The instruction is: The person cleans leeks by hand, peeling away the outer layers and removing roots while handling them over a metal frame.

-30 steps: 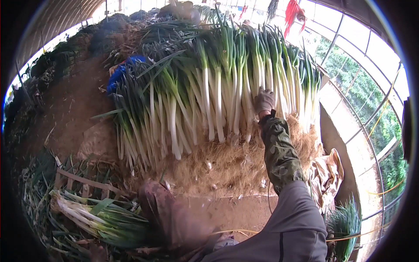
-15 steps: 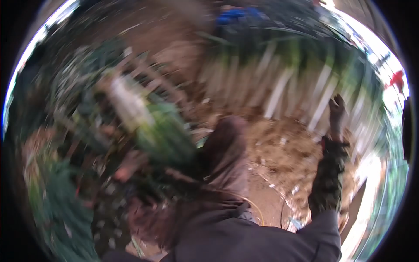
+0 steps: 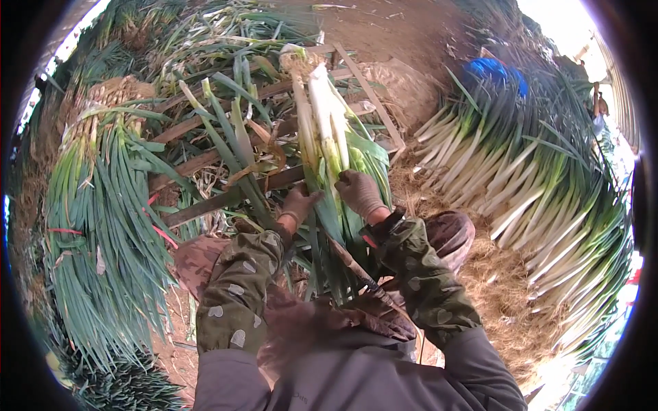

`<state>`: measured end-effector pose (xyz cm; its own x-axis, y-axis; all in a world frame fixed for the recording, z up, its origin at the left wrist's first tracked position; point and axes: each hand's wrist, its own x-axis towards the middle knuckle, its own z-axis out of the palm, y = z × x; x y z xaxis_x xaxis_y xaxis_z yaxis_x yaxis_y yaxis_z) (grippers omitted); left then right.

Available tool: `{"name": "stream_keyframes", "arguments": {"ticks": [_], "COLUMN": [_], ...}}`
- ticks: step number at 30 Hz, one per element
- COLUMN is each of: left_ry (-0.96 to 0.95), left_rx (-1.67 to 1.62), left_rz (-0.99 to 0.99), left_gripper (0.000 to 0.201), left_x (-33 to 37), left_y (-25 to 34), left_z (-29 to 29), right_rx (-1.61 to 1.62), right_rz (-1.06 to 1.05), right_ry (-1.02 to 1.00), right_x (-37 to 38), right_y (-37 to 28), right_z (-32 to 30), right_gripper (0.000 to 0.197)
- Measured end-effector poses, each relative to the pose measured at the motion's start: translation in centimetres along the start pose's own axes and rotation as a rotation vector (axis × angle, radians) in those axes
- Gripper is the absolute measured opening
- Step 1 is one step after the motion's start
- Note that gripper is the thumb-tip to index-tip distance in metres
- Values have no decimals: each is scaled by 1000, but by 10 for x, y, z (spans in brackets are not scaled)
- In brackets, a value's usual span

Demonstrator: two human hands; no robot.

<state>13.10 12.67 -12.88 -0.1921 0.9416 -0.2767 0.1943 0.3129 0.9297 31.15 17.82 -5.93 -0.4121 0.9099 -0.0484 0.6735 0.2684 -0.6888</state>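
A bundle of leeks (image 3: pixel 327 130) with white stalks and green leaves lies lengthwise in front of me, roots pointing away. My left hand (image 3: pixel 299 203), in a brown glove, grips the bundle's left side among the green leaves. My right hand (image 3: pixel 359 194), also gloved, clasps the bundle's right side just below the white stalks. Both forearms wear patterned green sleeves. The leaf ends run down toward my lap and are partly hidden by my arms.
A large stack of leeks (image 3: pixel 528 178) lies to the right on straw. Tied bunches of green leaves (image 3: pixel 103 219) lie at the left. Wooden slats (image 3: pixel 226 198) of a low frame sit under loose leaves ahead. Bare soil (image 3: pixel 411 34) lies beyond.
My head has swung left, away from the big leek stack. My right hand left that stack, and both hands now hold a leek bundle in front of me.
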Motion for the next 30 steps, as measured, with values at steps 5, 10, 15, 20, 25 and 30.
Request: {"name": "stream_keyframes", "arguments": {"ticks": [5,10,15,20,25,30], "left_ry": [30,127,22,-97,271,316], "left_rx": [-317,-268,-184,-241,-248,-114], "left_rz": [-129,-1,147,270,-196,500], "left_gripper": [35,31,32,33,54,111], "left_x": [1,-28,-71,-71,-48,-35], "left_y": [-22,19,24,15,34,110], "left_z": [-7,-16,-41,-64,-115,-151], "right_rx": [-60,309,495,444,796,821], "right_rz": [95,195,35,21,113,136], "right_ry": [-40,18,15,117,92,-197], "right_x": [3,10,24,42,26,-1], "right_y": [-27,-27,-58,-77,-84,-102], "right_z": [51,36,51,42,39,13], "right_gripper": [32,37,33,27,27,27]}}
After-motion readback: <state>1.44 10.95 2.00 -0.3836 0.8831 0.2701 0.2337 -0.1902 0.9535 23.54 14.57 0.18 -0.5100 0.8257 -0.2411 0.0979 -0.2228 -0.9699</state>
